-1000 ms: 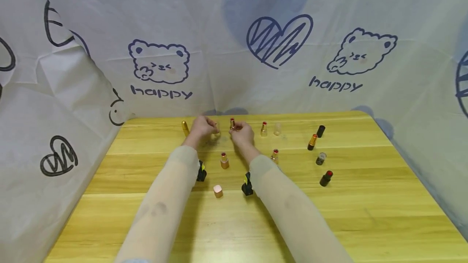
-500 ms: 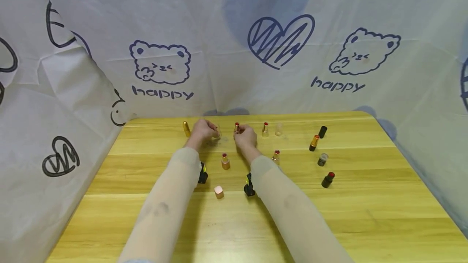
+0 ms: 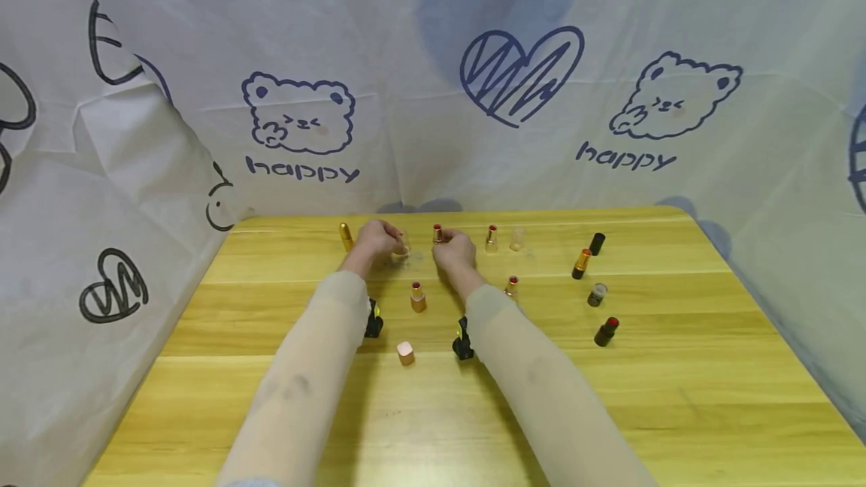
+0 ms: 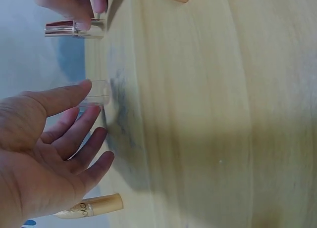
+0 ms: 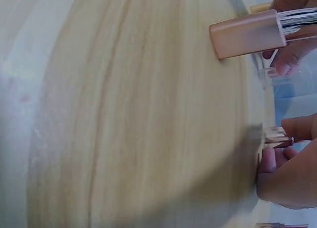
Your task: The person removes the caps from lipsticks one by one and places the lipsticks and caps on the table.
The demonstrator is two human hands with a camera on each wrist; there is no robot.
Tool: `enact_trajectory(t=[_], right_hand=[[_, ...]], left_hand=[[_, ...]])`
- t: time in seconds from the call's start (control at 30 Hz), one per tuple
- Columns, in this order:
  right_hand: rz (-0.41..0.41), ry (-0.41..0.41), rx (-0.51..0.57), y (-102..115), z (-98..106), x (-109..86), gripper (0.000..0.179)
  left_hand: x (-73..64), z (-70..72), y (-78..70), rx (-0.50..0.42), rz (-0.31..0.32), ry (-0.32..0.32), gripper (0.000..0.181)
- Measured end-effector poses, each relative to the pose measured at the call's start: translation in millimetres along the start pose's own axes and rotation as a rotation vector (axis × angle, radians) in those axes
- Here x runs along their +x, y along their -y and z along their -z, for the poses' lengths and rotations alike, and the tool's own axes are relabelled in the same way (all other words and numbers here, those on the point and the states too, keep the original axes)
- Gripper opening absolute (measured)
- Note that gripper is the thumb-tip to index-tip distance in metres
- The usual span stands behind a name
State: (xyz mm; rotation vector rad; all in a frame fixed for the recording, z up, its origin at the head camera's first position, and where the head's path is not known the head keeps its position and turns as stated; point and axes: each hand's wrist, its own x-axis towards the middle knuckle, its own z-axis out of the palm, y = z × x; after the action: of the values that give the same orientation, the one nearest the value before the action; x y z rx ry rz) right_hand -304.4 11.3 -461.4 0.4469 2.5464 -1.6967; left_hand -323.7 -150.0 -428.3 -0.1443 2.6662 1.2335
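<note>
At the back of the table, my left hand point(image 3: 379, 240) pinches a clear cap point(image 4: 96, 93) between thumb and fingertips, low at the wood. To its right, my right hand point(image 3: 455, 252) holds a gold lipstick point(image 3: 437, 233) upright by its lower part; the red top shows above the fingers. In the left wrist view, the base of this lipstick appears to stand on the table. A gap separates the cap from the lipstick. Left of my left hand is a gold tube point(image 3: 346, 236). A rose-gold lipstick point(image 3: 418, 299) stands uncapped nearer me, between my forearms.
A pink cap point(image 3: 405, 354) stands in front. Right of my right hand are another gold lipstick point(image 3: 492, 239) and a clear cap point(image 3: 517, 238). A further lipstick point(image 3: 512, 286) is partly behind my right sleeve. Black caps and lipsticks, including one black lipstick point(image 3: 607, 332), stand at the right.
My right hand has shifted slightly right with the gold lipstick, away from the left hand, and then stayed nearly still. My left hand keeps its place at the clear cap.
</note>
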Motion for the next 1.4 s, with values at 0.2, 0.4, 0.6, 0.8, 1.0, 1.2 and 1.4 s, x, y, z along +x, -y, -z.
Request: enact_trajectory(t=[0.2, 0.4, 0.6, 0.8, 1.0, 1.2, 1.4], right_hand=[[-0.001, 0.046, 0.106, 9.7, 3.4, -2.2, 0.065], [0.078, -0.005, 0.148, 26.7, 10.4, -8.4, 0.066], [0.179, 0.003, 0.228, 48.5, 22.6, -19.5, 0.067], [0.325, 0.034, 0.157, 62.6, 38.0, -30.8, 0.067], [0.449, 0.125, 0.093, 65.9, 49.8, -38.4, 0.067], [0.543, 0.239, 0.039, 64.9, 54.5, -46.6, 0.068], [0.586, 0.331, -0.01, 65.5, 48.3, -55.4, 0.068]], left_hand=[[-3.0, 8.9, -7.9, -0.044, -0.06, -0.015, 0.049], [-12.9, 22.9, -19.0, -0.136, -0.156, -0.025, 0.065], [-28.0, 42.5, -32.4, -0.211, -0.228, -0.101, 0.071], [-47.4, 70.0, -36.3, -0.254, -0.295, -0.165, 0.066], [-51.5, 100.7, -17.8, -0.288, -0.352, -0.178, 0.066], [-47.2, 120.0, 5.8, -0.285, -0.364, -0.111, 0.067], [-35.3, 124.9, 33.3, -0.217, -0.322, -0.012, 0.068]])
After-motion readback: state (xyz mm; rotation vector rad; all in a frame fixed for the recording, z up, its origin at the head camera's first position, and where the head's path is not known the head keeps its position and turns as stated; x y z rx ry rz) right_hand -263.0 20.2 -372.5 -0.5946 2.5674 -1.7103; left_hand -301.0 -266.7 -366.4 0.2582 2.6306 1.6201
